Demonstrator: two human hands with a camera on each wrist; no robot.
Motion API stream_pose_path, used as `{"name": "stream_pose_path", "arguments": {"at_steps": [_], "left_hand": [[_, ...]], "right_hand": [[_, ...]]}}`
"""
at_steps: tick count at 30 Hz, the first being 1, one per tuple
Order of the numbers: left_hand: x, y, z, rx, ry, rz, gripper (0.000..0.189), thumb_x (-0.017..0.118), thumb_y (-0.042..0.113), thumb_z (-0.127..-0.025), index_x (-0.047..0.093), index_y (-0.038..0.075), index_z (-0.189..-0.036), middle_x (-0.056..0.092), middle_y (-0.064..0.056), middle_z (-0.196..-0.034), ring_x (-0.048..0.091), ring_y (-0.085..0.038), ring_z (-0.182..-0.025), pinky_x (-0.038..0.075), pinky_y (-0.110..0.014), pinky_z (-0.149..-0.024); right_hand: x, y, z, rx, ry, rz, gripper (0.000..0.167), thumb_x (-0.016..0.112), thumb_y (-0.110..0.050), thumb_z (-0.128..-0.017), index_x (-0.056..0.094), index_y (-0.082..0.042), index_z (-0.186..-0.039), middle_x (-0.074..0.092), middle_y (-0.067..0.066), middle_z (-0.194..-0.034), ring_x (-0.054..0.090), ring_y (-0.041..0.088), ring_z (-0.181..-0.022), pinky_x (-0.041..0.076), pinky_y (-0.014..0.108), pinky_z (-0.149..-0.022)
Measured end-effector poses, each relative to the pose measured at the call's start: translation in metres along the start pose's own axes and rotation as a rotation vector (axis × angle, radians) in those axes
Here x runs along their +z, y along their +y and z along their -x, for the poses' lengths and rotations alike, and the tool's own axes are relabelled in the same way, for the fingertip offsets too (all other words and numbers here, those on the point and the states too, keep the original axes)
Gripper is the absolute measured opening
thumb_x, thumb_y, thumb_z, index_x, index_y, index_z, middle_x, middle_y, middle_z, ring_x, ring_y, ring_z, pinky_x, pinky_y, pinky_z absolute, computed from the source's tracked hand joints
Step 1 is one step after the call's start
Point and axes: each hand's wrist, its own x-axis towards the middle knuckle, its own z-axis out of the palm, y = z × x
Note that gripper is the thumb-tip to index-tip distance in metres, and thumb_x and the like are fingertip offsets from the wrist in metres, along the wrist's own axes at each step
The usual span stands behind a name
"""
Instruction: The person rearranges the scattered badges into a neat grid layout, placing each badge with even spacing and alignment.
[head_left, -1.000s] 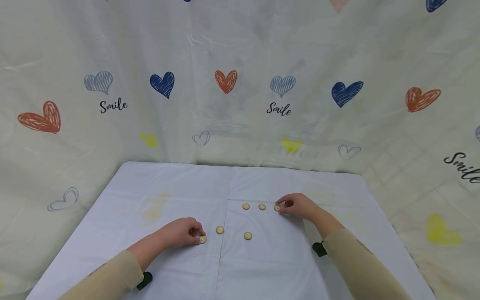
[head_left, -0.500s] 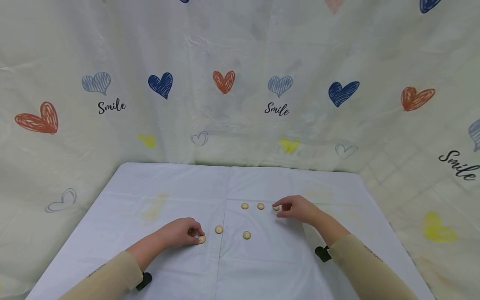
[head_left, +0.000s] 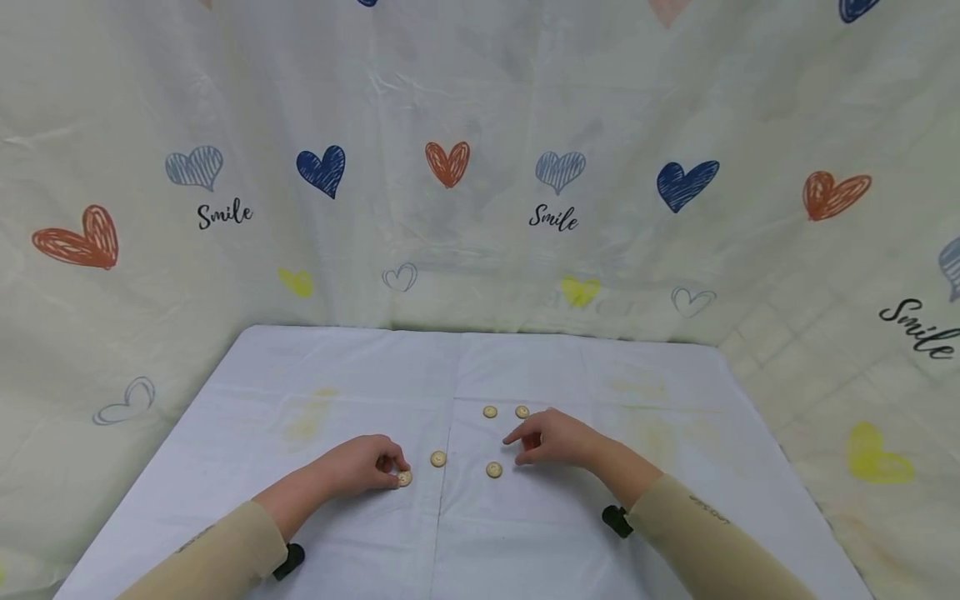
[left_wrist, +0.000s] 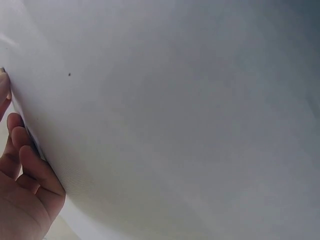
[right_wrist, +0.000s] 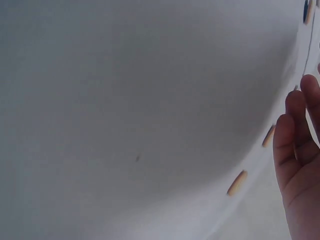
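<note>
Several round, light-brown wooden buttons lie on the white cloth in the head view. At the left, my left hand (head_left: 367, 465) pinches one button (head_left: 405, 478) against the cloth between thumb and fingers. Just right of it lies a second button (head_left: 438, 458). My right hand (head_left: 558, 437) is over the cloth with thumb and forefinger apart and nothing between them. Nearest to its thumb is the lower button (head_left: 493, 470). Behind its fingers are two back-row buttons, one (head_left: 490, 412) and another (head_left: 522, 412). In the right wrist view, buttons (right_wrist: 237, 182) show edge-on beside the fingers.
The table (head_left: 360, 367) is covered by the white cloth, with a crease running down its middle and faint yellow stains. Behind it hangs a pale curtain (head_left: 495, 242) printed with hearts and "Smile". A small dark device is worn at each wrist.
My right hand has let go of the rightmost back-row button and moved left and nearer, now hiding that button's spot. My left hand stays on its button.
</note>
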Motion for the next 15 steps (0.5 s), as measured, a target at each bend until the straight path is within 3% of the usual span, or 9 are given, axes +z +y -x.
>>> {"name": "stream_pose_path", "arguments": {"at_steps": [6, 15], "left_hand": [[0.001, 0.0, -0.001, -0.001, -0.004, 0.002, 0.01, 0.077, 0.026, -0.087, 0.071, 0.034, -0.092, 0.055, 0.012, -0.079, 0.051, -0.008, -0.073, 0.043, -0.029, -0.068], [-0.001, 0.002, 0.001, -0.007, 0.001, -0.017, 0.01, 0.076, 0.025, -0.087, 0.072, 0.032, -0.093, 0.055, 0.012, -0.079, 0.05, -0.008, -0.074, 0.042, -0.029, -0.068]], "right_hand": [[0.015, -0.012, -0.011, -0.019, -0.063, 0.02, 0.026, 0.081, -0.027, -0.083, 0.077, -0.028, -0.109, 0.061, -0.013, -0.075, 0.055, 0.006, -0.071, 0.047, 0.026, -0.069], [0.021, -0.012, -0.017, -0.043, -0.08, 0.078, 0.024, 0.081, -0.028, -0.083, 0.078, -0.031, -0.107, 0.059, -0.014, -0.074, 0.053, 0.004, -0.068, 0.046, 0.024, -0.066]]}}
